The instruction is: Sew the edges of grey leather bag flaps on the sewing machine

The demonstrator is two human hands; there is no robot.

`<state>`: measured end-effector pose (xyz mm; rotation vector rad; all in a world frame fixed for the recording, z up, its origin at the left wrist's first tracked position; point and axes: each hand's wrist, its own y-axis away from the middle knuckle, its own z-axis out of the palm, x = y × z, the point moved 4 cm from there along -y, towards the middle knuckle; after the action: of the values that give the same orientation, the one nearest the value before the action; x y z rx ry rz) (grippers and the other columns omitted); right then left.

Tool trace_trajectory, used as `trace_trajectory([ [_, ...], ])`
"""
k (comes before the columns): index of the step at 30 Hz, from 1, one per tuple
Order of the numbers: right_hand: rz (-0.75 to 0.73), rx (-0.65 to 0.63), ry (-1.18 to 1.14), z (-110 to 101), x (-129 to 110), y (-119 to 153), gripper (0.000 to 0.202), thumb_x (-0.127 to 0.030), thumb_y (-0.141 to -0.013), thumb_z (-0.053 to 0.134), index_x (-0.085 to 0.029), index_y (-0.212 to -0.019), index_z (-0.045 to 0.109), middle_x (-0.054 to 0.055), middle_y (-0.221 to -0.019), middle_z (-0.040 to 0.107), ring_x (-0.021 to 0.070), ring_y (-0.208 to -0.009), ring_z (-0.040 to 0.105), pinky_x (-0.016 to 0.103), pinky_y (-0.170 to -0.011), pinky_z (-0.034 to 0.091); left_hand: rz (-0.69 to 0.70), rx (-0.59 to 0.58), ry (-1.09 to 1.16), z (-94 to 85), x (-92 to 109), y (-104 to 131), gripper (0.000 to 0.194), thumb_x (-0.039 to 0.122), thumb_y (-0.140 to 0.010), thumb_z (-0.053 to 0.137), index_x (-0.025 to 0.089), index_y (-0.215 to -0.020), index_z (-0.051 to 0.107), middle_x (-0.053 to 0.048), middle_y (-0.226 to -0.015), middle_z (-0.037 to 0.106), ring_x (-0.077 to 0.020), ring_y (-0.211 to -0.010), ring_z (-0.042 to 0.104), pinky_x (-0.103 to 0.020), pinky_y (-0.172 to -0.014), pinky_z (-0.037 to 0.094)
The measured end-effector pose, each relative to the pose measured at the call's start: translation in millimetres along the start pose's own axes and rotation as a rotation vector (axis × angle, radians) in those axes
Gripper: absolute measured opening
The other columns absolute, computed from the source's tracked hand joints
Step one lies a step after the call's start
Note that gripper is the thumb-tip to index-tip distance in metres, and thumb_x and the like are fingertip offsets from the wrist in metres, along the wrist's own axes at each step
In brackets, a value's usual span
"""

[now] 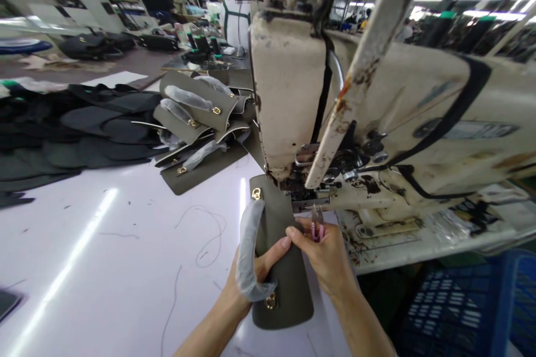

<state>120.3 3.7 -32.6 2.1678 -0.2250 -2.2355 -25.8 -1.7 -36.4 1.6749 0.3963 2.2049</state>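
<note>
An olive-grey bag flap (287, 284) lies lengthwise under the head of the sewing machine (288, 100). Its handle (247, 259), wrapped in whitish film, joins it through gold-coloured rings at both ends. My left hand (255, 270) reaches beneath the handle and grips the flap, thumb on top. Across from it, my right hand (324, 251) pinches the flap's right edge, its thumb beside the left one. Small thread snips (318, 226) with pink grips are tucked in my right hand, blades pointing up. The fingers under the flap are hidden.
Similar olive pieces with wrapped handles (196, 117) are heaped behind the work, left of the machine. Stacked dark pieces (79, 128) spread along the far left. Loose threads lie on the white table (125, 279). A blue plastic basket (460, 301) stands low at right. People (237, 17) sit farther back.
</note>
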Motion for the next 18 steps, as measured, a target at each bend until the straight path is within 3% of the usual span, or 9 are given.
trace_trajectory([
  [4,0.002,-0.039,0.028,-6.7,-3.0,0.9,0.021,-0.035,-0.084,0.072,-0.016,-0.078,0.076,0.0,-0.069,0.064,0.0138,-0.066,0.055,0.025,-0.063,0.044,0.074,0.038,-0.088,-7.4,-8.7,-8.4,0.081,0.041,-0.07,0.085,0.019,-0.141,0.053,-0.013,-0.125,0.07,-0.0345,-0.112,0.068,-0.041,-0.096,0.059],
  [9,0.024,-0.087,0.076,-15.4,-12.8,-2.0,0.043,-0.039,-0.087,0.068,-0.016,-0.053,0.055,-0.006,-0.052,0.034,0.0082,-0.054,0.029,0.024,-0.052,0.023,0.048,0.033,-0.068,-5.6,-8.7,-5.2,0.07,0.044,-0.069,0.084,0.019,-0.131,0.061,-0.014,-0.116,0.074,-0.035,-0.103,0.071,-0.042,-0.087,0.062],
  [11,0.045,-0.092,0.088,-17.6,-16.2,-3.9,0.042,-0.038,-0.086,0.07,-0.016,-0.053,0.057,-0.005,-0.052,0.037,0.0085,-0.054,0.032,0.024,-0.053,0.024,0.062,-0.005,-0.072,-0.6,-1.8,-1.4,0.066,0.041,-0.072,0.082,0.018,-0.131,0.061,-0.014,-0.121,0.072,-0.0343,-0.112,0.068,-0.04,-0.093,0.06],
  [13,0.057,-0.084,0.101,-18.9,-18.5,-5.6,0.035,-0.038,-0.083,0.072,-0.015,-0.058,0.065,-0.002,-0.056,0.051,0.0108,-0.057,0.043,0.024,-0.056,0.032,0.069,-0.021,-0.066,4.7,4.2,-0.6,0.061,0.043,-0.075,0.08,0.017,-0.127,0.063,-0.013,-0.119,0.073,-0.0328,-0.115,0.067,-0.038,-0.095,0.059],
  [15,0.052,-0.086,0.107,-18.8,-19.7,-6.5,0.031,-0.039,-0.082,0.072,-0.015,-0.064,0.072,0.001,-0.061,0.06,0.0139,-0.061,0.052,0.025,-0.058,0.038,0.016,-0.015,-0.059,9.8,5.5,-3.6,0.055,0.051,-0.076,0.077,0.014,-0.116,0.068,-0.013,-0.104,0.076,-0.0321,-0.103,0.071,-0.037,-0.086,0.061],
  [18,0.019,-0.096,0.107,-17.4,-21.3,-6.0,0.031,-0.039,-0.083,0.071,-0.015,-0.064,0.073,0.001,-0.058,0.061,0.0134,-0.057,0.053,0.025,-0.056,0.039,-0.121,0.008,-0.048,16.9,3.9,-9.2,0.055,0.061,-0.077,0.071,0.012,-0.103,0.072,-0.012,-0.078,0.075,-0.0298,-0.074,0.073,-0.037,-0.066,0.062],
])
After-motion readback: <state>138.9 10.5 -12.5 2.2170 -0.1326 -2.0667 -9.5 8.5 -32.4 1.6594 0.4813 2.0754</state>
